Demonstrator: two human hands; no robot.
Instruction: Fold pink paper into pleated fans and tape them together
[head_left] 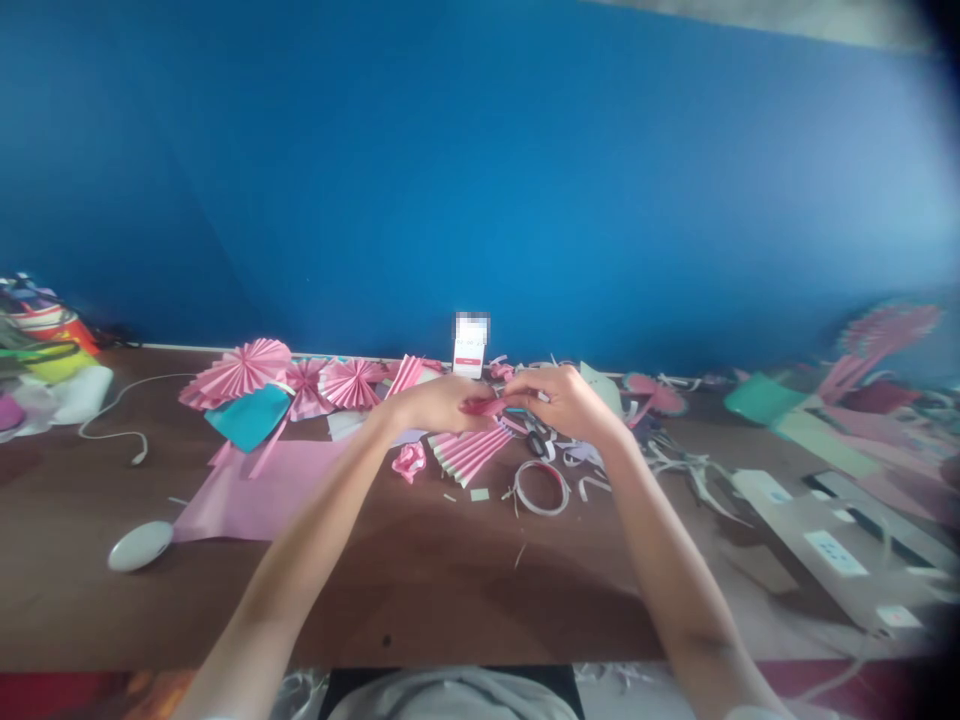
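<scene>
The person's 2 hands meet above the brown tabletop (450,600): the left hand (442,402) grasps a pink piece (487,407), and the right hand (555,397) pinches its right end. The piece is small, narrow and deeper pink than the paper around it; blur hides whether it is folded. Just below lies a pleated pink fan (471,455), its ridges spreading toward a pale lower edge. A crumpled pink scrap (409,462) sits left of it, a ring-shaped roll (541,488) right. Farther left, 3 pink rosettes (352,383) stand beside teal paper (251,418).
</scene>
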